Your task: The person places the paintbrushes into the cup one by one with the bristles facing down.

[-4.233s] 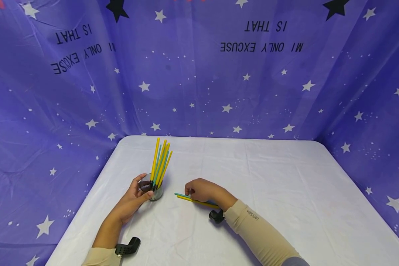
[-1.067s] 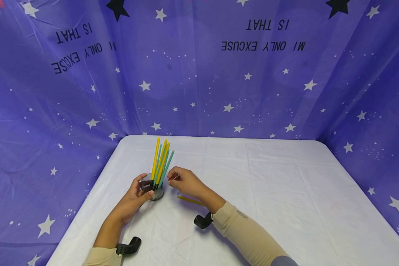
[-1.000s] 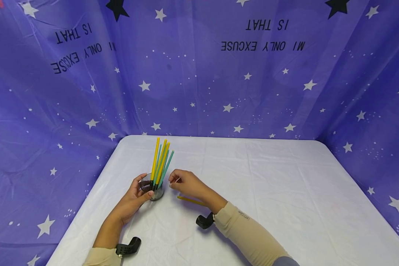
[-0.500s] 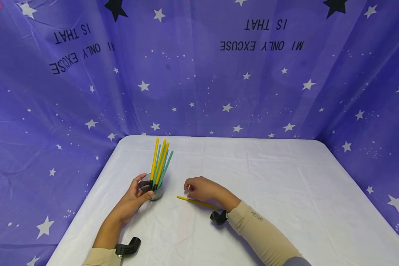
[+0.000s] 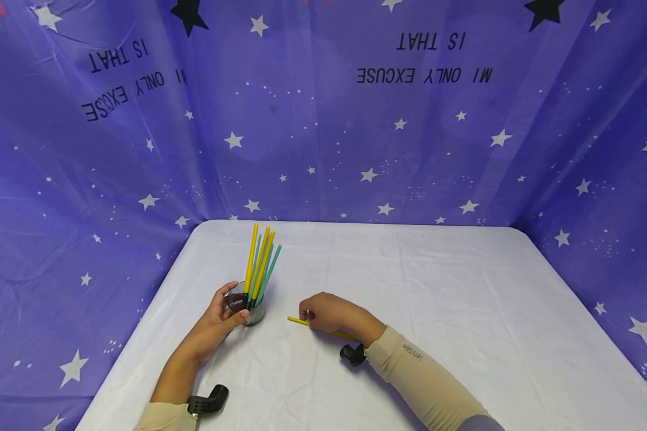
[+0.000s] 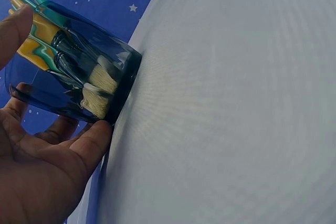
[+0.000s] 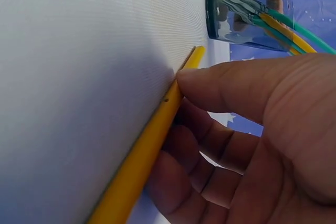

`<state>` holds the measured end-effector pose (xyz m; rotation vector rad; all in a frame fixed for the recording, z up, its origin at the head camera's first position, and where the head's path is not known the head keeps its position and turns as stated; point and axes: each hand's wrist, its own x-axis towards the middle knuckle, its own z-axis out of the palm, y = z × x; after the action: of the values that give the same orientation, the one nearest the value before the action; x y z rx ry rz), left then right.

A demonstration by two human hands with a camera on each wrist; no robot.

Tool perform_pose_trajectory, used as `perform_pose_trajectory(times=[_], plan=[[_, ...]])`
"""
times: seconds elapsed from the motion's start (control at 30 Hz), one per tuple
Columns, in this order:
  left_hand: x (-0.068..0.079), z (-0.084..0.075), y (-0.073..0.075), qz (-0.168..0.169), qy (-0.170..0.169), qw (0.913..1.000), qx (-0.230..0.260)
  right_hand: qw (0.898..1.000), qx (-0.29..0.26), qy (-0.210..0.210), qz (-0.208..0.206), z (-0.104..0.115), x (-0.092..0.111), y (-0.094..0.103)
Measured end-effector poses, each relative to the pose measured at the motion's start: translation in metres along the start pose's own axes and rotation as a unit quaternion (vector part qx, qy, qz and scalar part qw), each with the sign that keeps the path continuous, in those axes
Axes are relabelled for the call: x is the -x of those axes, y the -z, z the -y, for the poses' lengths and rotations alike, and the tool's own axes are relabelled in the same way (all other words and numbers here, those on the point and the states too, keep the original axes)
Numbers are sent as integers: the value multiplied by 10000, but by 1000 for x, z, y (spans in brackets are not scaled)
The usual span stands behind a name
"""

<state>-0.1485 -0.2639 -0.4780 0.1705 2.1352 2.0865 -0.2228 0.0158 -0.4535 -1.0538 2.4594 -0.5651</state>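
Observation:
My left hand [image 5: 207,335] holds a clear drinking glass [image 5: 256,315] on the table, thumb and fingers around its side. Several paintbrushes with yellow [image 5: 251,257] and teal handles lean in it, bristles [image 6: 102,80] down, as the left wrist view shows. To the right of the glass, one yellow paintbrush [image 5: 296,321] lies on the white cloth. Over it is my right hand [image 5: 334,312]; in the right wrist view the thumb and fingers pinch its yellow handle [image 7: 142,156] from both sides. Its bristle end is out of sight.
A white cloth covers the table [image 5: 437,311], its far edge against a purple curtain [image 5: 323,120] with stars and lettering. Similar curtain hangs at both sides. Black wrist cameras sit on the left [image 5: 207,399] and right [image 5: 351,354] wrists.
The teal paintbrush that lay beside the yellow one now stands in the glass. My right hand has moved from near the glass back right and down onto the yellow paintbrush. The left hand stays put.

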Motion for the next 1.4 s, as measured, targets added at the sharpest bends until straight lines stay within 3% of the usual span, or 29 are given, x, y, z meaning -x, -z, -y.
perform_pose_trajectory(times=[0.23, 0.43, 0.8, 0.97, 1.23, 1.4], plan=[[0, 0, 0, 15, 10, 10000, 5, 9997, -168, 141, 61, 4, 2, 13], [0, -1, 0, 17, 5, 10000, -9, 9984, -304, 429, -227, 7, 3, 28], [-1, 0, 0, 7, 39, 10000, -58, 9833, -1466, 643, -868, 16, 5, 56], [0, 0, 0, -30, 42, 10000, -64, 9673, -2125, 722, -1180, 21, 5, 61], [0, 0, 0, -13, 13, 10000, -28, 9336, -3035, 955, -1645, 28, 0, 64], [0, 0, 1, -3, -10, 10000, 11, 9034, -3515, 1092, -2198, 34, -3, 63]])
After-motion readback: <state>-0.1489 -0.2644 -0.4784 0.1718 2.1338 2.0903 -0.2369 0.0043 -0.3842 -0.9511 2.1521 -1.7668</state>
